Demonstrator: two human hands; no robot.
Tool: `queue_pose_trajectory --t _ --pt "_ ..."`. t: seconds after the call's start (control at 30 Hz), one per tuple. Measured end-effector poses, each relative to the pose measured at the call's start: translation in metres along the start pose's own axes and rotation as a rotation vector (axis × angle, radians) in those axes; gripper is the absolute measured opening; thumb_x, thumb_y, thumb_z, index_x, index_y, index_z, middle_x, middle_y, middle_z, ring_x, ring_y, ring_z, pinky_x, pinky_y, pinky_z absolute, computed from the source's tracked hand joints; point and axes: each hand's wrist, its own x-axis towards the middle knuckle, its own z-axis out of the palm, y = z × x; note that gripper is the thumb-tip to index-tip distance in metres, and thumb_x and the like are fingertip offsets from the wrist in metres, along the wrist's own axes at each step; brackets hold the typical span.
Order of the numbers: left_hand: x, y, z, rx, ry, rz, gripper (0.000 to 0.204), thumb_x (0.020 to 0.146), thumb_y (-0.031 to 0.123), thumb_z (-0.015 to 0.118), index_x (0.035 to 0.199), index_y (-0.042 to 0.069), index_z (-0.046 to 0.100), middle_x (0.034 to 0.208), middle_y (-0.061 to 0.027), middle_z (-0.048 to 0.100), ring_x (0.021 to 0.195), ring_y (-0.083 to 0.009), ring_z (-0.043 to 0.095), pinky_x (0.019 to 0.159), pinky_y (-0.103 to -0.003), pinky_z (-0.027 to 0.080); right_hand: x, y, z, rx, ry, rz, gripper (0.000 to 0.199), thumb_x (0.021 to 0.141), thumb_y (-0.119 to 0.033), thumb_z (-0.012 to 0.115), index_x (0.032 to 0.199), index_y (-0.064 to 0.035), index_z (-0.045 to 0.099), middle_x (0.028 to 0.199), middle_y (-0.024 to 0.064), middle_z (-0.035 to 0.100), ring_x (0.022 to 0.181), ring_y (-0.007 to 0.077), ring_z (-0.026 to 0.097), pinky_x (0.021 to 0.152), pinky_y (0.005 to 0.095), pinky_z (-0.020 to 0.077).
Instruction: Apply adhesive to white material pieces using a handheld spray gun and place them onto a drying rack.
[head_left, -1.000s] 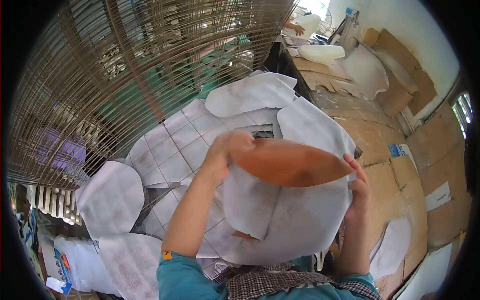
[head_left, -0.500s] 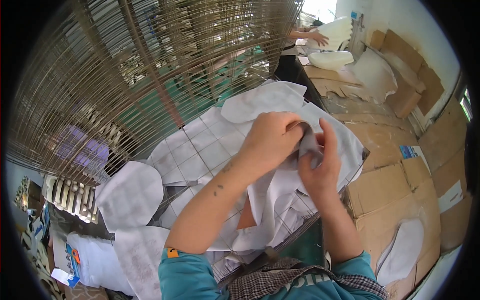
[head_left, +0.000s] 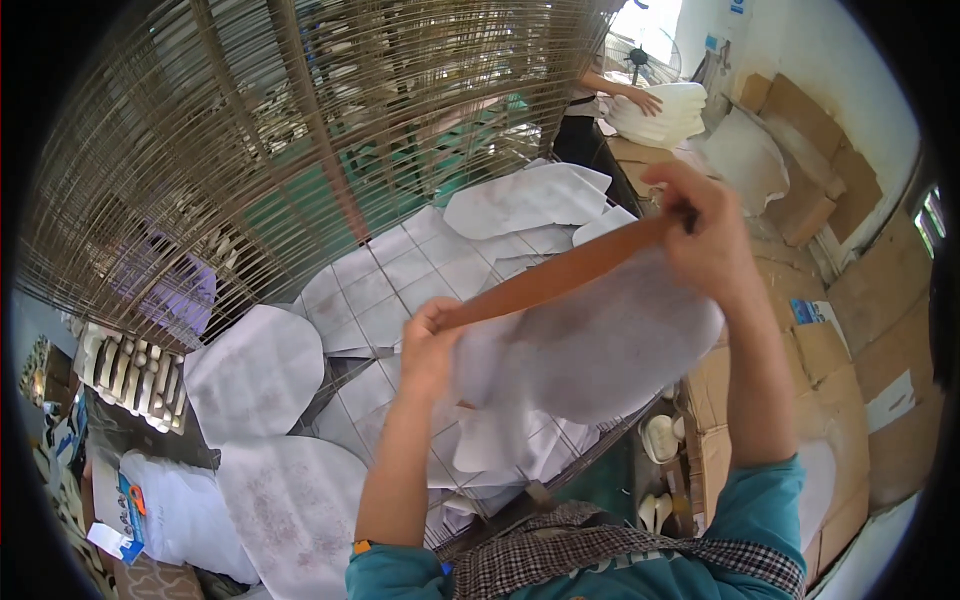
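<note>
The left hand pinches one end of a brown-faced sheet, and the right hand grips the other end, raised higher, so the sheet hangs stretched above the wire rack of white sheets. Both hands are closed on it. Uneven pulling could tear it, or it could slip onto the pile below

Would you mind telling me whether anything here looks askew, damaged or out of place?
Nothing looks damaged. The left hand and right hand stretch a brown-edged white sheet at a tilt over the wire rack, where other white cut pieces lie overlapping loosely, some overhanging its edge.
</note>
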Motion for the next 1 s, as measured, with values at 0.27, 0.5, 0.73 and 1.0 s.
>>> queue_pose_trajectory --t 0.27,0.5,0.73,1.0 --pt "-0.018 0.128 -0.024 0.406 -0.418 0.264 0.016 0.073 0.001 0.063 0.089 -0.001 0.062 0.079 -0.0025 0.061 0.072 -0.0070 0.055 0.064 -0.022 0.045 -0.026 0.030 -0.048 0.222 -0.136 -0.008 0.033 0.057 0.008 0.039 0.082 -0.0009 0.059 0.065 -0.0017 0.049 0.063 0.0056 0.047 0.056 0.0180 0.0358" --pt "-0.016 0.155 -0.014 0.474 -0.174 0.434 0.014 0.073 0.002 0.062 0.087 -0.001 0.062 0.075 -0.0046 0.063 0.069 -0.0073 0.057 0.063 -0.021 0.046 -0.026 0.043 -0.028 0.409 -0.093 0.043 0.027 0.058 0.001 0.043 0.080 -0.0008 0.059 0.075 0.0014 0.056 0.072 0.0063 0.052 0.061 0.0182 0.0391" --pt "-0.050 0.178 -0.060 0.459 -0.140 0.597 0.012 0.070 0.001 0.065 0.081 0.000 0.061 0.076 -0.0041 0.061 0.068 -0.0109 0.057 0.062 -0.022 0.045 -0.037 0.013 -0.024 0.607 -0.069 -0.182 0.025 0.064 -0.019 0.056 0.078 0.0023 0.057 0.070 0.0059 0.058 0.063 0.0137 0.054 0.056 0.0233 0.0404" --pt "-0.005 0.130 -0.133 0.615 -0.024 0.012 0.021 0.074 0.015 0.067 0.089 0.000 0.063 0.077 -0.0005 0.061 0.068 -0.0080 0.054 0.065 -0.023 0.044 -0.018 0.035 0.083 0.777 -0.457 0.099 0.016 0.081 -0.012 0.050 0.077 0.0015 0.058 0.063 -0.0014 0.052 0.055 0.0068 0.044 0.049 0.0219 0.0360"
